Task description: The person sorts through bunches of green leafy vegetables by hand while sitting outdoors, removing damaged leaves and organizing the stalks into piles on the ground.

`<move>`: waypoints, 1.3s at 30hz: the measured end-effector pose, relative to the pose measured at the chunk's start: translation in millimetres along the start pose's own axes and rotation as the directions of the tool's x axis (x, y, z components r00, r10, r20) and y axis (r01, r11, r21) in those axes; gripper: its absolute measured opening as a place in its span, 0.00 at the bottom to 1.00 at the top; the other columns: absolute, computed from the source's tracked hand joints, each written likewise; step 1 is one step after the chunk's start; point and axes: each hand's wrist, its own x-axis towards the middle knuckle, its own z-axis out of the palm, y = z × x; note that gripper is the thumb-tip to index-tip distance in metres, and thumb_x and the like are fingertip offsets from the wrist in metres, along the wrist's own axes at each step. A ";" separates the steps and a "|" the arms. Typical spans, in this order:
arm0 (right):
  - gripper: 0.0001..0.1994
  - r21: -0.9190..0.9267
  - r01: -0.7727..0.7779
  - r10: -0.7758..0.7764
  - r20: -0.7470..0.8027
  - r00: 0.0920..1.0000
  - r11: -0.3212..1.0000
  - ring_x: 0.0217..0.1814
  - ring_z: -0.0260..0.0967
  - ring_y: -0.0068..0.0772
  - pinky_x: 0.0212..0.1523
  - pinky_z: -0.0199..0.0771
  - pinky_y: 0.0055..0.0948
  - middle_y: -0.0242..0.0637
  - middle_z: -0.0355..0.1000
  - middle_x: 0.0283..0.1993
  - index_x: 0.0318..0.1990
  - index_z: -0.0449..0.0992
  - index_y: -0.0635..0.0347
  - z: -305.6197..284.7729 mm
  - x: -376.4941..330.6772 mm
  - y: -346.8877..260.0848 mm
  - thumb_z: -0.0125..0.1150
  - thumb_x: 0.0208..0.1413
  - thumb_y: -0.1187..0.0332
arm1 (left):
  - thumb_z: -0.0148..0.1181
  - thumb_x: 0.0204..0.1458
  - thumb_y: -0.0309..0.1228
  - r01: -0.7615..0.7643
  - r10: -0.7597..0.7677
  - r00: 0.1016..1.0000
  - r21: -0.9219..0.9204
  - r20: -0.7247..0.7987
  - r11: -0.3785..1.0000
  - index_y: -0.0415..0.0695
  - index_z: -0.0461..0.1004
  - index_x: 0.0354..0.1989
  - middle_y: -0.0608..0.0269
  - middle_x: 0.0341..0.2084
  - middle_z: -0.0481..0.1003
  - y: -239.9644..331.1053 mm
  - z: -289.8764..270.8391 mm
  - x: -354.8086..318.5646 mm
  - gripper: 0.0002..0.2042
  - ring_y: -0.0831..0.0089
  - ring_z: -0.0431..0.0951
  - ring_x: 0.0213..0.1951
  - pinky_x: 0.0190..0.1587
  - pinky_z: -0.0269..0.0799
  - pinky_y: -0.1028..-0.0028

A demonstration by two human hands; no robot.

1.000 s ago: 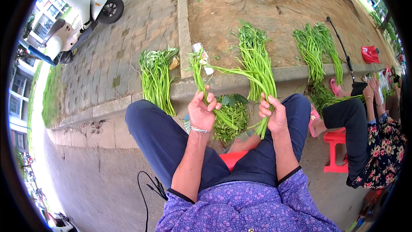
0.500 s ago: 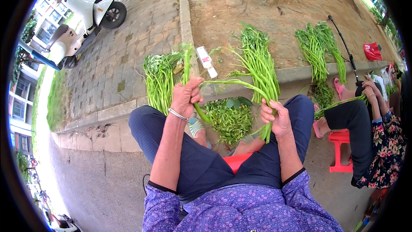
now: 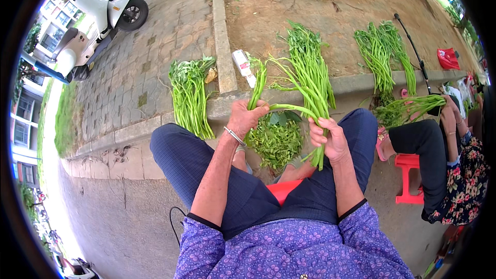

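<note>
While left grip (image 3: 245,117) and right grip (image 3: 329,138) clasp stems (image 3: 319,104), both sit apart near the curb's (image 3: 351,88) edge.

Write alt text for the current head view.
The left hand and right hand hold green stems above a heap of loose greens. Leafy bundles lie across the kerb beyond; another person sits at right.

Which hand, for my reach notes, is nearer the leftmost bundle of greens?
Left. The left hand is right of the leftmost bundle, apart from it; the right hand is farther right, past the leaf pile.
</note>
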 end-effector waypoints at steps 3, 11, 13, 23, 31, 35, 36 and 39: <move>0.13 0.065 0.011 -0.011 0.007 1.000 0.998 0.15 0.52 0.14 0.18 0.54 0.18 0.25 0.58 0.21 0.41 0.69 0.69 -2.9 1.7 0.8 0.50 0.56 0.66 | 0.65 0.44 0.29 -0.025 0.023 0.999 0.051 0.034 0.998 0.38 0.76 0.27 0.71 0.13 0.69 -4.9 0.6 -0.8 0.07 0.85 0.64 0.11 0.12 0.59 0.82; 0.13 -0.003 0.054 -0.054 -0.083 0.995 0.999 0.16 0.52 0.14 0.19 0.55 0.18 0.24 0.58 0.21 0.42 0.70 0.69 -8.1 7.4 3.1 0.50 0.56 0.66 | 0.65 0.45 0.31 -0.099 0.103 0.995 0.216 -0.007 0.971 0.38 0.74 0.25 0.70 0.13 0.68 -12.3 -1.1 2.6 0.09 0.85 0.63 0.11 0.11 0.58 0.82; 0.13 -0.007 0.065 -0.065 -0.123 0.990 0.998 0.16 0.53 0.14 0.19 0.56 0.18 0.24 0.59 0.21 0.41 0.70 0.69 -8.9 8.9 3.7 0.51 0.56 0.66 | 0.64 0.46 0.31 -0.070 0.070 0.998 0.217 0.006 0.974 0.38 0.74 0.24 0.69 0.13 0.69 -13.4 -3.1 2.6 0.09 0.85 0.63 0.11 0.12 0.57 0.82; 0.14 -0.008 0.118 -0.117 -0.209 0.971 0.993 0.18 0.52 0.14 0.22 0.54 0.18 0.22 0.57 0.22 0.41 0.69 0.69 -16.8 13.8 0.8 0.50 0.56 0.65 | 0.64 0.44 0.29 0.189 -0.189 0.918 0.033 0.348 0.981 0.36 0.75 0.26 0.63 0.17 0.74 0.8 -9.2 -11.4 0.08 0.85 0.61 0.11 0.12 0.56 0.82; 0.13 -0.006 0.129 -0.127 -0.212 0.969 0.992 0.18 0.52 0.14 0.22 0.54 0.18 0.22 0.57 0.22 0.41 0.69 0.69 -22.9 14.2 -2.3 0.50 0.56 0.65 | 0.62 0.42 0.28 0.163 -0.247 0.921 0.280 0.300 0.946 0.39 0.74 0.25 0.69 0.14 0.70 -4.0 -12.5 -11.9 0.06 0.85 0.63 0.13 0.14 0.57 0.81; 0.13 -0.011 0.130 -0.129 -0.215 0.968 0.991 0.18 0.52 0.14 0.22 0.54 0.18 0.23 0.57 0.22 0.41 0.69 0.69 -22.1 13.8 -2.3 0.50 0.56 0.65 | 0.60 0.41 0.28 0.112 -0.210 0.941 0.341 0.264 0.933 0.42 0.73 0.23 0.72 0.13 0.68 -9.6 -14.4 -10.8 0.04 0.85 0.62 0.15 0.16 0.58 0.80; 0.13 -0.014 0.130 -0.130 -0.217 0.967 0.991 0.18 0.52 0.14 0.22 0.54 0.18 0.23 0.57 0.22 0.41 0.69 0.69 -21.5 13.8 -2.3 0.50 0.56 0.65 | 0.60 0.41 0.28 0.092 -0.193 0.948 0.362 0.253 0.928 0.41 0.73 0.22 0.72 0.13 0.68 -11.5 -15.2 -10.1 0.04 0.84 0.63 0.15 0.16 0.59 0.79; 0.14 -0.019 0.136 -0.137 -0.210 0.968 0.990 0.18 0.52 0.14 0.22 0.54 0.18 0.23 0.58 0.22 0.41 0.69 0.69 -23.9 13.7 -2.1 0.50 0.56 0.65 | 0.60 0.41 0.28 0.035 -0.136 0.969 0.427 0.208 0.904 0.40 0.74 0.23 0.71 0.13 0.69 -15.6 -15.8 -7.8 0.05 0.83 0.65 0.16 0.18 0.61 0.78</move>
